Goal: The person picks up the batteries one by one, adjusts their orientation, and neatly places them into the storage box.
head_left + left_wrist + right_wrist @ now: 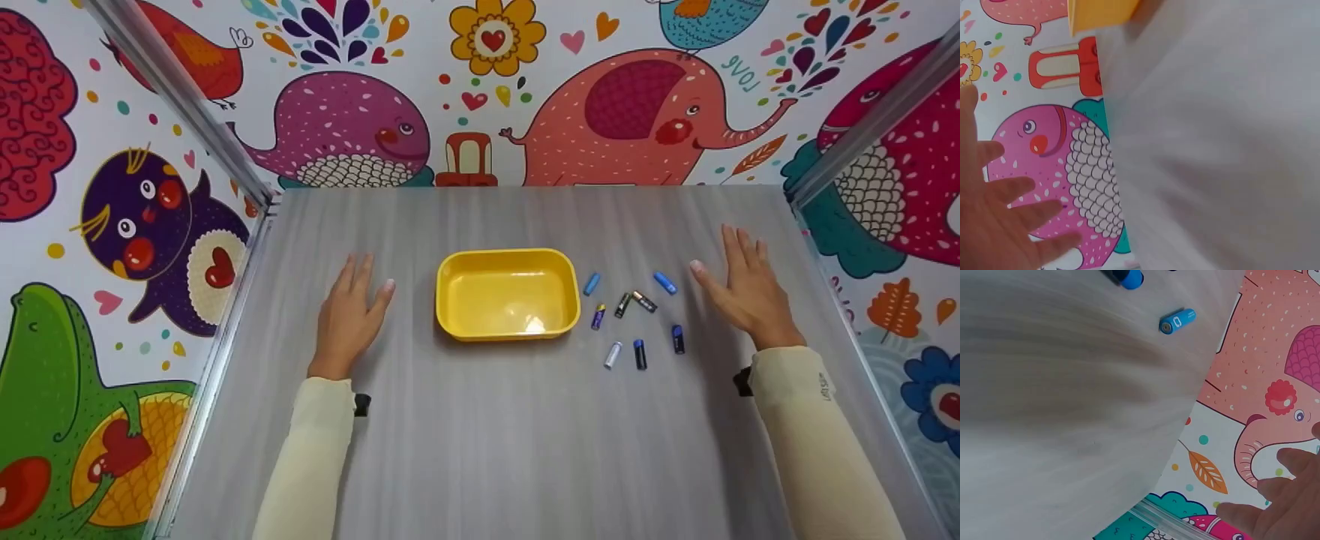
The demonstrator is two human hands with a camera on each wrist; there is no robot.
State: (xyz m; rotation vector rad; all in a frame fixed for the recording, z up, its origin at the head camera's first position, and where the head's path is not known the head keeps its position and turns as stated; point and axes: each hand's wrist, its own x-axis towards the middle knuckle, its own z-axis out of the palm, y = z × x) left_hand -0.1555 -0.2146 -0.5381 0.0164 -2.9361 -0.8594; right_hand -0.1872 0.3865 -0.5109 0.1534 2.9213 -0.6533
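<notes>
A yellow plastic tray (508,334) sits at the middle of the table, with nothing inside it. Several small batteries lie scattered to its right, among them a blue battery (664,283), a white battery (613,355) and a dark battery with a blue end (640,354). To the left of the tray, the left hand (349,319) is held with its fingers extended and holds nothing. On the far side of the batteries, the right hand (750,292) has its fingers straight and thumb spread, touching no battery. In the right wrist view a light-blue battery (1177,321) shows near the top.
The grey wood-grain table (510,450) ends at a back wall (465,97) printed with cartoon animals. Metal rails (217,360) run along its sides. Each cream sleeve (311,450) has a dark strap piece at the wrist.
</notes>
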